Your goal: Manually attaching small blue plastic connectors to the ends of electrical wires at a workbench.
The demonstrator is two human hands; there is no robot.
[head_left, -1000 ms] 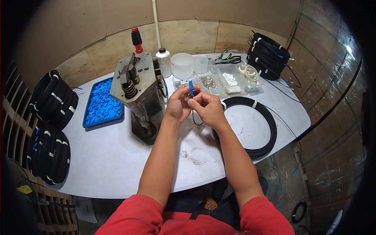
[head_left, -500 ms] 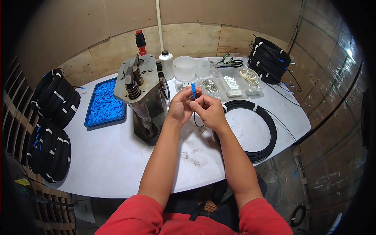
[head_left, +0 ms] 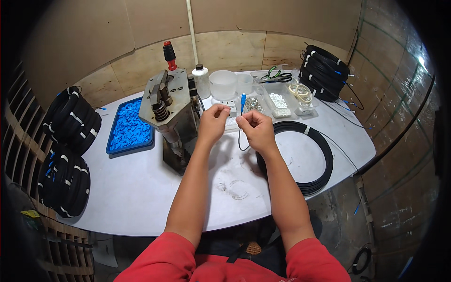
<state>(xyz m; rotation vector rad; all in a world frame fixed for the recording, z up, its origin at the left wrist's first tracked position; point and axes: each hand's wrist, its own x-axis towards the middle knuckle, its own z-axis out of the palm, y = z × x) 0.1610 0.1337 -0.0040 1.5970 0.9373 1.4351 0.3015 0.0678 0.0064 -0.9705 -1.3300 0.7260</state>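
Note:
My right hand (head_left: 258, 131) pinches a thin black fiber-optic cable just below its blue connector (head_left: 243, 99), which points up and away from me. From that pinch, the cable (head_left: 240, 141) hangs in a short loop. It appears to lead toward the large black cable coil (head_left: 324, 145) lying flat beside my right forearm. Just left of the connector, my left hand (head_left: 213, 124) has its fingertips pressed together, apart from the cable. Whether anything small sits between those fingertips is hidden. Behind my left fingertips is a small pale metal block (head_left: 227, 104).
Left of my hands stands a metal press (head_left: 176, 101) with a red-and-black handle. Beyond it is a blue tray (head_left: 129, 151) of blue connector parts. Clear bins (head_left: 278, 113), a bottle (head_left: 201, 82) and a tub (head_left: 222, 84) line the back. Cable coils (head_left: 70, 120) stack at both sides.
My left hand has let go of the blue connector and moved a little left and down. The right hand keeps the cable, shifted slightly right, leaving the connector standing free above it.

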